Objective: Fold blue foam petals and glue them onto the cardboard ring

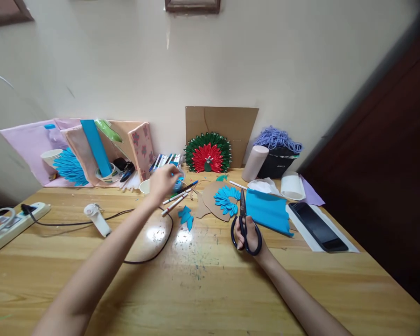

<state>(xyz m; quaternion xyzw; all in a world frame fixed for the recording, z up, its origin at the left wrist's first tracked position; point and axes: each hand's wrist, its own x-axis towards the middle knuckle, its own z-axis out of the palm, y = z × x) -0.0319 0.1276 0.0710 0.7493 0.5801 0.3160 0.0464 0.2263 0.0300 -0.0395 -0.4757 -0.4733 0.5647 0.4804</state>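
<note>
Two bare hands are working over the wooden counter (203, 298) in the head view. The right hand (251, 238) is gripping black scissors (244, 224), fingers clenched through the loops, blades pointing away toward a cardboard piece bearing blue paper petals (227, 199). A folded blue paper sheet (269, 211) is lying just right of the blades, a dark phone (318, 226) beyond it. The left hand (163, 183) is reaching far forward, fingers closing on a small blue item (178, 179), too blurred to name. Markers (177, 198) and loose blue petals (186, 216) are lying just beside it; a black cable (77, 222) is crossing beneath the forearm.
</note>
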